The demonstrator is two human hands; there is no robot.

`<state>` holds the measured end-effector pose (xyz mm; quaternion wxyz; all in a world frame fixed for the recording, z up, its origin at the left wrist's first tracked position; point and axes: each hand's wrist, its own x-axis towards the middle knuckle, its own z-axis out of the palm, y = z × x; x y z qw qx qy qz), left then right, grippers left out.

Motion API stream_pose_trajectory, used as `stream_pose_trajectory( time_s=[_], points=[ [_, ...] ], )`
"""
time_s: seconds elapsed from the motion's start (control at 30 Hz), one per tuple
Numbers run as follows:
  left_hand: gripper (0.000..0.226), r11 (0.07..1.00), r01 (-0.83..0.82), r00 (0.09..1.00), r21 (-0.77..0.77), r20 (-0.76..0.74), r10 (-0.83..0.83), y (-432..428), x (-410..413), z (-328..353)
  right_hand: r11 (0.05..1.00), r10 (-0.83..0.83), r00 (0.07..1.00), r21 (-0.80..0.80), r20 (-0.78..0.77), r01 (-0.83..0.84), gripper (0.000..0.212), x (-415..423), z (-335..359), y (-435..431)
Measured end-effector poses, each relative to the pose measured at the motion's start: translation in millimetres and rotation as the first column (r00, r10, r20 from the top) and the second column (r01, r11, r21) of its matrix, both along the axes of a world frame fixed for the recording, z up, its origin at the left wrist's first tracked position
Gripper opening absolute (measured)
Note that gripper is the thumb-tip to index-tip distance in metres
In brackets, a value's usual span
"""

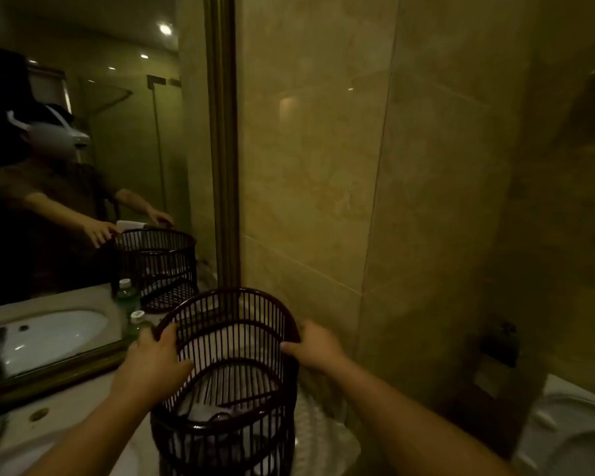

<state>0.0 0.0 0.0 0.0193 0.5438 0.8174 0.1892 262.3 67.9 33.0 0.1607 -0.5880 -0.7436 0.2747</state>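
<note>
A tall dark slatted basket [227, 338] stands at the right end of a bathroom counter, close to the tiled wall. My left hand [155, 362] grips the basket's left rim, thumb over the top edge. On the right rim, my right hand [315, 345] holds on with the thumb inside and the fingers outside. White cloth-like items lie inside the basket at the bottom. The mirror shows the same basket and both hands.
A large framed mirror [83, 166] covers the wall on the left, reflecting a sink and a person with a headset. A bottle with a white cap [137, 322] stands just left of the basket. The counter [66, 417] spreads left. A white toilet [571, 431] sits lower right.
</note>
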Motion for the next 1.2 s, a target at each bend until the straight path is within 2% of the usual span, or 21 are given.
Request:
stream_pose_trajectory(
  time_s=[0.07, 0.17, 0.27, 0.37, 0.5, 0.6, 0.7, 0.77, 0.87, 1.2],
  points=[
    [0.078, 1.0, -0.023, 0.998, 0.013, 0.056, 0.022, 3, 1, -4, 0.999, 0.002, 0.998, -0.05, -0.06, -0.005, 0.037, -2, -5, 8],
    [0.081, 0.997, -0.048, 0.995, -0.062, 0.086, 0.053, 4, 1, -10, 0.995, 0.035, 0.997, -0.088, -0.071, -0.041, 0.031, -6, -16, 19],
    [0.072, 0.997, -0.051, 0.992, -0.05, 0.11, 0.056, 3, 1, -13, 0.997, 0.035, 0.997, -0.06, -0.063, -0.038, 0.029, -11, -22, 24],
    [0.058, 0.997, -0.078, 0.982, -0.009, 0.174, 0.079, 2, 1, -13, 0.999, -0.008, 0.997, -0.054, -0.08, 0.003, 0.003, -15, -25, 30],
    [0.048, 0.993, -0.094, 0.974, 0.073, 0.215, 0.076, 1, -3, -11, 0.996, -0.076, 0.995, -0.048, -0.069, 0.073, 0.013, -20, -25, 33],
    [0.055, 0.993, -0.087, 0.969, 0.084, 0.238, 0.065, -5, 0, -11, 0.997, -0.074, 0.994, -0.044, -0.081, 0.07, 0.023, -21, -28, 32],
    [0.062, 0.991, -0.084, 0.97, 0.103, 0.238, 0.057, -14, 1, -9, 0.996, -0.083, 0.99, -0.028, -0.115, 0.081, 0.016, -19, -33, 31],
    [0.063, 0.99, -0.091, 0.967, 0.105, 0.245, 0.063, -22, -3, -10, 0.996, -0.091, 0.983, -0.026, -0.16, 0.088, 0.003, -19, -35, 28],
    [0.064, 0.985, -0.115, 0.963, 0.129, 0.258, 0.078, -36, -12, -7, 0.994, -0.108, 0.971, -0.035, -0.213, 0.103, 0.013, -23, -29, 19],
    [0.076, 0.909, -0.321, 0.924, 0.267, 0.299, 0.238, -112, -59, 0, 0.996, 0.088, 0.93, 0.025, -0.358, -0.084, 0.014, -71, -4, -32]
  ],
)
